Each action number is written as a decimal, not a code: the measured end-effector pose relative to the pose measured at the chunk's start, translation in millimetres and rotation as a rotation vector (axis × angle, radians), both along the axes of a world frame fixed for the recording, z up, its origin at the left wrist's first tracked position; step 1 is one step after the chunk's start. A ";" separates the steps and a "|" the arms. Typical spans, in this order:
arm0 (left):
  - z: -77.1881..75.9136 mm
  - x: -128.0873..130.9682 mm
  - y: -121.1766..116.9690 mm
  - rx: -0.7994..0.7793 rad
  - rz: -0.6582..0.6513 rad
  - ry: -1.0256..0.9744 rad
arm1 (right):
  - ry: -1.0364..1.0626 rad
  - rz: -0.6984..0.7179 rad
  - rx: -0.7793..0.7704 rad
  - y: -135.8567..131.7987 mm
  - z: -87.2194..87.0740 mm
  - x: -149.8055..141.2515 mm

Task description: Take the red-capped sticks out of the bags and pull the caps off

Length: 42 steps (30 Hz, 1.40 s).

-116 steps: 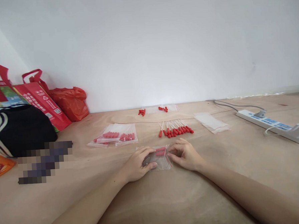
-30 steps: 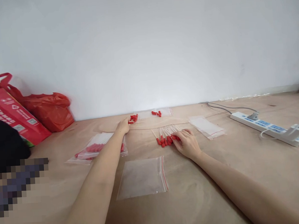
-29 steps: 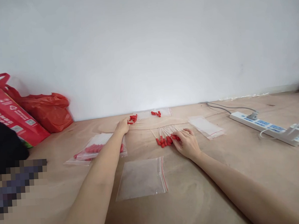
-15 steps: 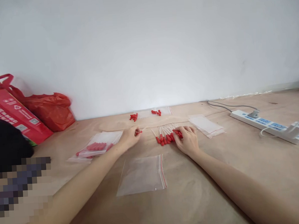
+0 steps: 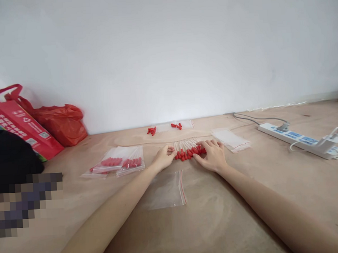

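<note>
Left hand: [image 5: 165, 157] frame centre, at the left end of the row; fingers curled, tips next to the thumb. Can't tell if a stick is pinched.
Right hand: [image 5: 214, 154] just right of centre, thumb and fingers apart around the right-end red heads; can't tell if they're clamped or just covered.
Sticks: [image 5: 188, 153] red heads, pale shafts, side by side in a row between the hands, mid-frame. Heads toward the bottom edge, shafts fanned up.
Front bag: [image 5: 171, 190] clear, red line along its right edge, flat below centre, partly behind the left forearm.
Filled bags: [image 5: 131, 162] left of centre, overlapping, red-headed sticks inside.
Right bag: [image 5: 230, 140] clear, flat, right of the right hand.
Back bag: [image 5: 165, 128] upper middle, near the wall; small red pieces [image 5: 151, 131] by its left end, more toward its right.
Power strip: [image 5: 298, 138] right side, plugs in.
Far left: red shopping bag [image 5: 30, 128], red plastic bag [image 5: 64, 124], black bag [image 5: 12, 161].
Lower left: pixelated patch, unreadable.
</note>
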State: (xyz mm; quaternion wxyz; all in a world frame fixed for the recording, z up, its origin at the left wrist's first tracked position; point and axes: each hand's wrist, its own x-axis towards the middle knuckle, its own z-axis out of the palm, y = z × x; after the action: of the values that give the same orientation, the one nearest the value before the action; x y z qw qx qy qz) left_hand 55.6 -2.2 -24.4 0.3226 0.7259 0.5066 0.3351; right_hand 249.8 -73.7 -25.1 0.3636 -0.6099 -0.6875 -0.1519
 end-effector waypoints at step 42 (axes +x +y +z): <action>22.0 -76.9 -115.5 0.218 -0.536 0.727 | 0.605 0.486 -0.539 -35.7 -15.5 -56.0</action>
State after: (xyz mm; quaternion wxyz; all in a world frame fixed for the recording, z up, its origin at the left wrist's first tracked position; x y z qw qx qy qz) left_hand -21.2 -117.7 -2.4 0.1209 0.9313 0.3432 0.0151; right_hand 193.7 -109.5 -40.6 0.4016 -0.5206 -0.6884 0.3061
